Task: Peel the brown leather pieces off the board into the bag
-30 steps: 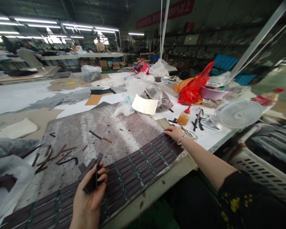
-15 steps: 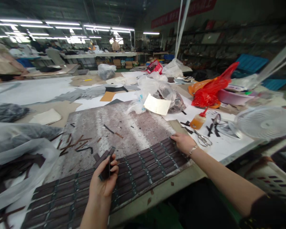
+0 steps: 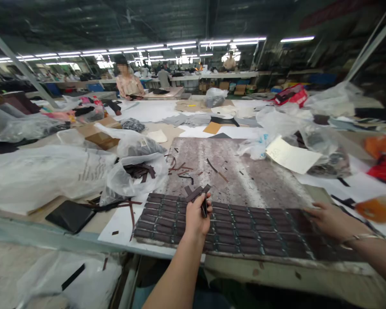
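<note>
My left hand (image 3: pixel 197 214) is closed around a small stack of dark brown strips (image 3: pixel 204 206), above the rows of pieces. Rows of dark brown rectangular pieces (image 3: pixel 221 227) lie side by side along the near edge of a stained board (image 3: pixel 206 159). At the right end of these rows is my right hand (image 3: pixel 331 221), palm down and blurred, its fingertips at the upper edge of the pieces; whether it pinches anything is unclear. A few loose brown strips (image 3: pixel 193 195) lie just beyond my left hand.
A plastic bag of brown strips (image 3: pixel 131 171) and a black flat piece (image 3: pixel 70 216) are at the left. Beyond the board's right part is a clear bag (image 3: pixel 328 154) with a paper card (image 3: pixel 292 155). An orange bottle (image 3: pixel 378 209) stands far right. A person (image 3: pixel 128 81) is across the table.
The view has swung left, showing more bags and a person there. My left hand still holds the strips. My right hand remains by the right end of the rows, now blurred.
</note>
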`<state>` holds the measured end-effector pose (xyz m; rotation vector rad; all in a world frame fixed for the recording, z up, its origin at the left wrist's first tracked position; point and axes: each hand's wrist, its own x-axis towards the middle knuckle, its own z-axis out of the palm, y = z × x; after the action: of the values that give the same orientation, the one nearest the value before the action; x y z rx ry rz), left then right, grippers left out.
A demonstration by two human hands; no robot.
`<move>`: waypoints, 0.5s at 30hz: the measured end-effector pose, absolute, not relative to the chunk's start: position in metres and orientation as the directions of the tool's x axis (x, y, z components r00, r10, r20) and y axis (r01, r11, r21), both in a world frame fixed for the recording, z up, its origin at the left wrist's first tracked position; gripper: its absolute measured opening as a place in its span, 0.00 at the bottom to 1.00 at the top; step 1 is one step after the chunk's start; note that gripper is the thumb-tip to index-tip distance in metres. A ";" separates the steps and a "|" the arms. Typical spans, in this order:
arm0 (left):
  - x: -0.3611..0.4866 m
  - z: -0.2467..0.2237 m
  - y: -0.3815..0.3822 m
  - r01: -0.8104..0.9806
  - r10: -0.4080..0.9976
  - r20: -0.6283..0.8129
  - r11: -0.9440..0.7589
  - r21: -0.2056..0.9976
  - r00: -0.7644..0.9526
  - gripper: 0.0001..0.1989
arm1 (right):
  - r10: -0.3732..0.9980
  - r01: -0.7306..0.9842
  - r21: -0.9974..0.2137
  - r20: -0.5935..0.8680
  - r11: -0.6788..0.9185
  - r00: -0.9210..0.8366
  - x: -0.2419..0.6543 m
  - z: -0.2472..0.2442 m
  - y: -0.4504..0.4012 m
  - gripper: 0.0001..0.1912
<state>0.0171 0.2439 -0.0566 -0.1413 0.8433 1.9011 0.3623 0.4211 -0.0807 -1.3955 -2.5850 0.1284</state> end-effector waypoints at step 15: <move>-0.031 -0.064 0.222 -0.802 0.643 -0.483 -0.514 0.303 -0.594 0.09 | 0.556 0.221 -0.728 0.256 0.649 -0.791 0.054 -0.068 0.264 0.20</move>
<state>-0.0308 0.2223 -0.0641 -0.3919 0.6373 2.1430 0.0538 0.2639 -0.0681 -0.6070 -2.4059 0.9755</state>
